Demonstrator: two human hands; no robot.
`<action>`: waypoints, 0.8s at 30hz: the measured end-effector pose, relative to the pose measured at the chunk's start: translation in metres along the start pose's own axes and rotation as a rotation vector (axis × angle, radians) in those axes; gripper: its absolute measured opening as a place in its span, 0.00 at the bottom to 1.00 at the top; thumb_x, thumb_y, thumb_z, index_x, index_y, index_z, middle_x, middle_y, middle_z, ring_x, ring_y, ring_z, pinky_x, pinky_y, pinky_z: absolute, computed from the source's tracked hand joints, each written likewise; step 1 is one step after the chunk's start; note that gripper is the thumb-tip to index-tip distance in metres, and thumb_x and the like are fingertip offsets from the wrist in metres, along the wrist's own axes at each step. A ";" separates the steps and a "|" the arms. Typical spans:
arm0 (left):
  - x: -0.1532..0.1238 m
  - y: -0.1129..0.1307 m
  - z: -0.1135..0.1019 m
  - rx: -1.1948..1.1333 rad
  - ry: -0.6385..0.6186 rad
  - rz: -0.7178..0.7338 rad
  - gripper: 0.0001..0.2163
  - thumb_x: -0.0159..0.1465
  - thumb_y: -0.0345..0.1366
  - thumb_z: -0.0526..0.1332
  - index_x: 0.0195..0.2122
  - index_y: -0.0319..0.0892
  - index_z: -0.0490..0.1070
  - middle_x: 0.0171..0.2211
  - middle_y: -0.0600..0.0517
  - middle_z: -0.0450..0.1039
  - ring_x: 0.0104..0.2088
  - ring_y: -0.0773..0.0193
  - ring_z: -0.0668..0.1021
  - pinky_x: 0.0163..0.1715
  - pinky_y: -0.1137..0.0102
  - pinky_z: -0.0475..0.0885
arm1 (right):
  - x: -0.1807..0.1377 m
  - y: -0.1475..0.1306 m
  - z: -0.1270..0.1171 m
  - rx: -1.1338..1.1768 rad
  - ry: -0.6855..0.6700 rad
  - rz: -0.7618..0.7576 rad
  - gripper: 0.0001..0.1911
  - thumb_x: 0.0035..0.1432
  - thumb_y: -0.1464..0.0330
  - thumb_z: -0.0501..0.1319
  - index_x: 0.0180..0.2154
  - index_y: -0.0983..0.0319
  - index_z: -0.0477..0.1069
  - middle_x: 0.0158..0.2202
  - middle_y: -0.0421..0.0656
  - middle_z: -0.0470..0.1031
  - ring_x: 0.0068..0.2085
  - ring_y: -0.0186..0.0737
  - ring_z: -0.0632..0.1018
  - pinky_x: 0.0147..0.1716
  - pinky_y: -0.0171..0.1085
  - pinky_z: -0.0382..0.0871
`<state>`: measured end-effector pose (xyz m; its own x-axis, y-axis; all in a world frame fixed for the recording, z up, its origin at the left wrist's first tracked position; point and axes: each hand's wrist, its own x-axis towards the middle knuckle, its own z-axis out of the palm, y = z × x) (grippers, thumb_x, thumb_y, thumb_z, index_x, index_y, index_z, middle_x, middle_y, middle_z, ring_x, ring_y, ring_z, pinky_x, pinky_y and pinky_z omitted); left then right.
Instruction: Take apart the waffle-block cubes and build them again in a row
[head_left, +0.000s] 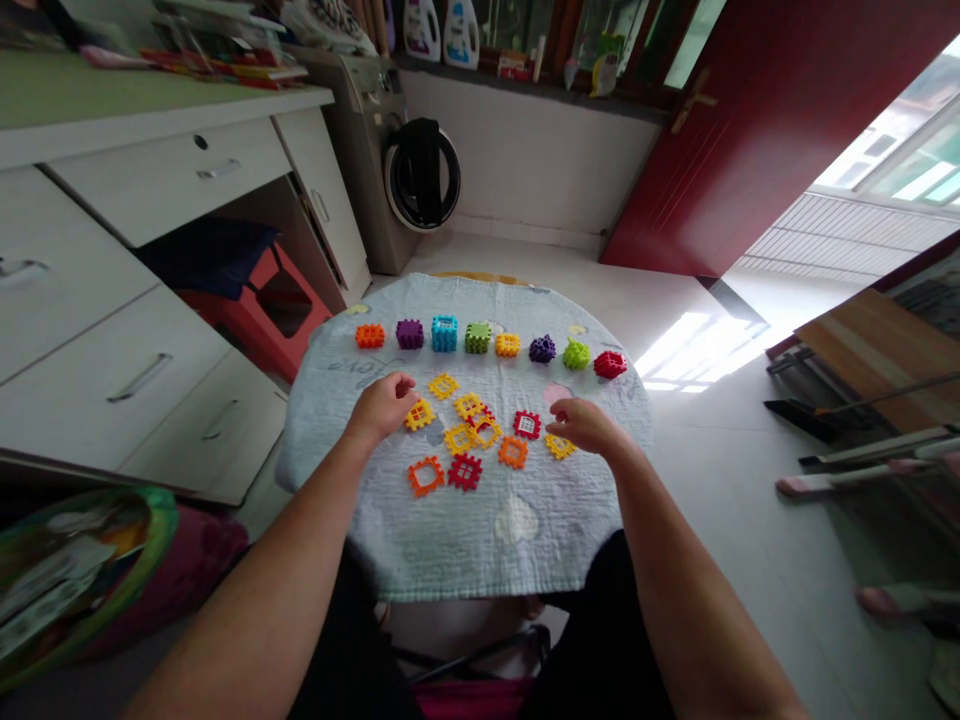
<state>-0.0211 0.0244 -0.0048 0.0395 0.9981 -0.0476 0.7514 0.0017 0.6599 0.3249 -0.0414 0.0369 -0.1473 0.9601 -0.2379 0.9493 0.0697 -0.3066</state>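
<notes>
My left hand (385, 408) is over the left part of the cloth-covered table (517, 565), its fingers curled together. Right beside its thumb is a yellow notched window tile (420, 414); whether the fingers grip anything is hidden. My right hand (586, 424) hovers on the other side with fingers loosely bent and partly stretched. Under its fingers lies another yellow tile (559, 447). Between the hands are several loose interlocking tiles: a yellow one (443, 385), a red one (527, 424), an orange one (513, 452), an orange frame (426, 476) and a dark red one (465, 471). Some yellow tiles overlap.
Along the table's far side stands a row of built blocks, among them an orange one (370, 336), a blue cube (444, 333) and a red one (610, 364). A bin (161, 540) stands at left, below white drawers (142, 375). A washing machine (375, 150) is behind.
</notes>
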 end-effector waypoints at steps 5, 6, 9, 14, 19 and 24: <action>-0.006 -0.006 -0.004 0.414 -0.096 0.007 0.13 0.57 0.37 0.57 0.43 0.43 0.72 0.44 0.45 0.73 0.44 0.56 0.76 0.46 0.67 0.69 | -0.022 -0.033 0.036 0.012 0.009 -0.086 0.09 0.56 0.70 0.58 0.38 0.63 0.75 0.37 0.45 0.76 0.38 0.39 0.74 0.37 0.34 0.61; -0.007 -0.007 -0.004 0.456 -0.118 -0.003 0.14 0.57 0.36 0.57 0.44 0.43 0.72 0.45 0.45 0.73 0.45 0.56 0.76 0.46 0.67 0.68 | -0.020 -0.039 0.042 0.010 0.049 -0.107 0.10 0.57 0.69 0.58 0.40 0.63 0.75 0.40 0.47 0.76 0.41 0.40 0.74 0.41 0.35 0.62; -0.009 -0.007 -0.001 0.506 -0.183 -0.003 0.16 0.57 0.35 0.58 0.47 0.43 0.70 0.47 0.45 0.72 0.47 0.56 0.75 0.48 0.67 0.67 | -0.011 -0.056 0.057 -0.008 0.124 -0.166 0.16 0.57 0.67 0.59 0.47 0.64 0.72 0.47 0.49 0.74 0.48 0.44 0.71 0.49 0.39 0.60; -0.011 0.003 0.006 0.512 -0.239 0.016 0.23 0.53 0.40 0.63 0.51 0.42 0.67 0.47 0.44 0.70 0.47 0.54 0.74 0.48 0.67 0.67 | 0.008 -0.077 0.075 -0.045 0.159 -0.144 0.27 0.54 0.59 0.63 0.53 0.63 0.66 0.47 0.51 0.73 0.49 0.50 0.69 0.49 0.43 0.60; -0.011 0.008 0.010 0.565 -0.198 -0.008 0.28 0.51 0.41 0.65 0.53 0.43 0.64 0.49 0.44 0.67 0.48 0.52 0.72 0.47 0.66 0.68 | 0.016 -0.083 0.083 -0.028 0.160 -0.085 0.25 0.54 0.63 0.60 0.53 0.62 0.65 0.48 0.51 0.72 0.49 0.50 0.69 0.49 0.44 0.60; -0.011 0.003 0.013 0.539 -0.205 0.011 0.24 0.51 0.38 0.64 0.51 0.45 0.67 0.47 0.46 0.66 0.46 0.56 0.74 0.45 0.68 0.68 | 0.017 -0.077 0.075 0.038 0.147 -0.091 0.26 0.51 0.68 0.60 0.53 0.64 0.66 0.47 0.51 0.73 0.48 0.47 0.71 0.48 0.40 0.61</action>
<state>-0.0110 0.0129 -0.0120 0.1357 0.9655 -0.2223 0.9776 -0.0940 0.1883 0.2286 -0.0503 -0.0127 -0.1870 0.9798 -0.0713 0.9222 0.1500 -0.3564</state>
